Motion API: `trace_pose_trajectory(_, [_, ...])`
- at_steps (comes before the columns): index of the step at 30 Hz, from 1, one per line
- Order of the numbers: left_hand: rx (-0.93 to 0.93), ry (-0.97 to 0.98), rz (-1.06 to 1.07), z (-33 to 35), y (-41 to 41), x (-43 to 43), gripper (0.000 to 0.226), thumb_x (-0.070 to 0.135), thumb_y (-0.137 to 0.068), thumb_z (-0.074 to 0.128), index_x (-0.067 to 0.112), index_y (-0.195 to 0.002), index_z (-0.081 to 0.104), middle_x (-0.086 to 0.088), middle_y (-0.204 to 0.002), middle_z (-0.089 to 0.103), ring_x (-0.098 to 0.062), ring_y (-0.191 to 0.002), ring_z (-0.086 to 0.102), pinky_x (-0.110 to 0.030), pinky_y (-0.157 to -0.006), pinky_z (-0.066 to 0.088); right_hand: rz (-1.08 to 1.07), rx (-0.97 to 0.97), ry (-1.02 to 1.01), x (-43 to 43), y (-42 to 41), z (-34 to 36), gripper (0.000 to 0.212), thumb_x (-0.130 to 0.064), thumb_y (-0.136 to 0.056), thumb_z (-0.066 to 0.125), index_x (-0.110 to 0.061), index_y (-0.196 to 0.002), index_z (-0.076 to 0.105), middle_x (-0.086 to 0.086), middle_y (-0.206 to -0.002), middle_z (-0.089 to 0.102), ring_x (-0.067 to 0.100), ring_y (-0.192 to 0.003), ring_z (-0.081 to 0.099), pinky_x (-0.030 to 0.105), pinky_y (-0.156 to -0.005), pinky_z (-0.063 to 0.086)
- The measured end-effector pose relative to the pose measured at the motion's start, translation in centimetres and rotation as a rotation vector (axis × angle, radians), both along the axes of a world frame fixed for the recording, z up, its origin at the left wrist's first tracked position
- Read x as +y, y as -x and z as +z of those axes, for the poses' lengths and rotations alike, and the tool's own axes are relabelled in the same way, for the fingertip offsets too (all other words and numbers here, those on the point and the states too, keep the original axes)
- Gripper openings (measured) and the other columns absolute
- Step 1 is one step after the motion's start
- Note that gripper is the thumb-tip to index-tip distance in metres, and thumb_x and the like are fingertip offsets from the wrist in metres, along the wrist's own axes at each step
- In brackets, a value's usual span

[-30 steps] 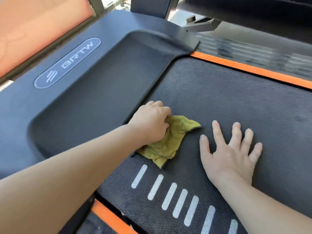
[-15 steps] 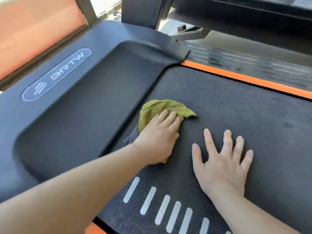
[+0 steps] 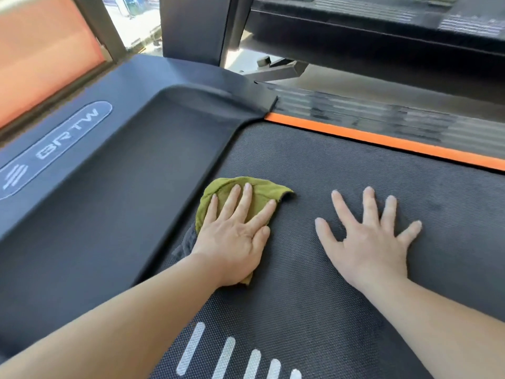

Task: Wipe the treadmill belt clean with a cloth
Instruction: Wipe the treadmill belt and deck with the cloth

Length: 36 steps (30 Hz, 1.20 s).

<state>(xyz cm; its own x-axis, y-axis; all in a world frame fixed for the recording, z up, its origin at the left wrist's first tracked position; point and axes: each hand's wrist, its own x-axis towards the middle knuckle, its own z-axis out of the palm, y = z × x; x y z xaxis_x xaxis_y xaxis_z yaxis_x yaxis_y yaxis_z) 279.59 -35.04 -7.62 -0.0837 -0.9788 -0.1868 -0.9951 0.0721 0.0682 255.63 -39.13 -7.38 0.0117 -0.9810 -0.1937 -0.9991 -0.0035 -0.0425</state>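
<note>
One cloth [image 3: 262, 193], two hands, one belt [image 3: 355, 165]: your left hand [image 3: 235, 239] lies flat with fingers straight and slightly spread, pressing the cloth onto the belt at its left edge, just beside the dark hood [image 3: 109, 201] marked BRTW. The cloth is olive-green, crumpled, with a darker grey bit sticking out by your wrist and most of it hidden under the palm. Your right hand [image 3: 369, 242] rests wide open on bare belt near the cloth, not touching it; one orange strip [image 3: 382, 139] lines the far edge, and five white stripes [image 3: 191, 348] sit at the near edge.
</note>
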Motion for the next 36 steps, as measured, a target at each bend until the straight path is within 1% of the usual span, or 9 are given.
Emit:
trace_pose_trajectory(8, [-0.027, 0.008, 0.076, -0.1, 1.6, -11.3, 0.057, 0.052, -0.106, 0.007, 0.043, -0.161, -0.008, -0.003, -0.169, -0.023, -0.024, -0.156, -0.021, -0.058, -0.124, -0.006, 0.001, -0.007, -0.006, -0.3, 0.3, -0.3, 0.075, -0.086, -0.087, 0.000, -0.059, -0.156, -0.014, 0.000, -0.172, -0.020, 0.036, -0.156, -0.023, 0.074, -0.117, -0.007])
trace_pose_trajectory(12, [0.026, -0.057, 0.079, 0.6, 3.2, -5.8, 0.060, 0.052, -0.106, 0.008, 0.038, -0.160, -0.013, -0.005, -0.168, -0.025, -0.026, -0.155, -0.024, -0.059, -0.124, -0.008, 0.002, -0.015, -0.008, -0.5, 0.4, -0.3, 0.076, -0.086, -0.087, 0.001, -0.058, -0.156, -0.012, 0.000, -0.172, -0.019, 0.036, -0.156, -0.022, 0.074, -0.117, -0.007])
trace_pose_trajectory(17, [-0.016, -0.297, -0.023, 2.6, 3.1, 1.7, 0.059, 0.055, -0.106, 0.007, 0.047, -0.152, -0.028, 0.004, -0.160, -0.041, -0.021, -0.149, -0.037, -0.056, -0.123, -0.015, -0.001, 0.002, 0.010, -0.2, 0.4, -0.5, 0.077, -0.085, -0.086, -0.005, -0.056, -0.156, -0.015, 0.002, -0.172, -0.019, 0.037, -0.156, -0.021, 0.074, -0.117, -0.005])
trace_pose_trajectory(20, [-0.028, -0.204, -0.025, 2.0, 1.1, -3.7, 0.056, 0.056, -0.105, 0.008, 0.052, -0.154, -0.019, 0.005, -0.165, -0.034, -0.020, -0.153, -0.030, -0.059, -0.123, -0.011, 0.011, 0.011, 0.013, -0.3, 0.3, -0.5, 0.077, -0.085, -0.086, -0.006, -0.055, -0.157, -0.014, 0.002, -0.172, -0.017, 0.038, -0.156, -0.019, 0.075, -0.117, -0.003])
trace_pose_trajectory(24, [-0.039, -0.054, 0.153, 0.4, 0.5, -11.1, 0.058, 0.052, -0.106, 0.011, 0.042, -0.161, -0.007, -0.002, -0.170, -0.023, -0.023, -0.155, -0.022, -0.059, -0.124, -0.008, 0.012, -0.007, 0.014, -0.2, 0.4, -0.5, 0.076, -0.085, -0.088, -0.002, -0.056, -0.157, -0.010, 0.002, -0.173, -0.015, 0.037, -0.157, -0.018, 0.075, -0.117, -0.004])
trace_pose_trajectory(28, [-0.005, -0.083, 0.106, 0.5, 2.6, -7.5, 0.062, 0.051, -0.106, 0.012, 0.035, -0.162, -0.010, -0.004, -0.168, -0.025, -0.024, -0.154, -0.025, -0.058, -0.124, -0.009, 0.014, -0.006, 0.018, -0.2, 0.4, -0.5, 0.076, -0.084, -0.089, 0.000, -0.055, -0.158, -0.008, 0.003, -0.173, -0.014, 0.039, -0.157, -0.017, 0.076, -0.117, -0.005])
trace_pose_trajectory(32, [0.012, -0.194, -0.083, 1.4, 3.3, 0.1, 0.064, 0.054, -0.105, 0.010, 0.036, -0.158, -0.022, 0.006, -0.161, -0.040, -0.017, -0.148, -0.038, -0.052, -0.124, -0.015, 0.021, -0.005, 0.032, -0.3, 0.4, -0.6, 0.077, -0.084, -0.088, -0.002, -0.055, -0.158, -0.010, 0.003, -0.173, -0.015, 0.039, -0.156, -0.017, 0.075, -0.117, -0.004])
trace_pose_trajectory(34, [-0.011, -0.185, -0.127, 1.4, 1.9, -1.1, 0.061, 0.055, -0.105, 0.006, 0.043, -0.157, -0.022, 0.009, -0.161, -0.039, -0.015, -0.148, -0.037, -0.051, -0.124, -0.015, 0.015, -0.012, 0.037, -0.2, 0.5, -0.6, 0.076, -0.084, -0.088, -0.003, -0.055, -0.158, -0.011, 0.003, -0.173, -0.015, 0.039, -0.156, -0.018, 0.075, -0.117, -0.004])
trace_pose_trajectory(36, [-0.016, -0.110, -0.018, 1.1, 0.5, -5.1, 0.058, 0.053, -0.105, 0.006, 0.045, -0.159, -0.014, 0.008, -0.166, -0.030, -0.016, -0.153, -0.028, -0.052, -0.125, -0.010, 0.019, -0.008, 0.033, -0.2, 0.5, -0.5, 0.076, -0.084, -0.087, -0.004, -0.055, -0.157, -0.012, 0.003, -0.173, -0.016, 0.039, -0.157, -0.018, 0.076, -0.117, -0.004])
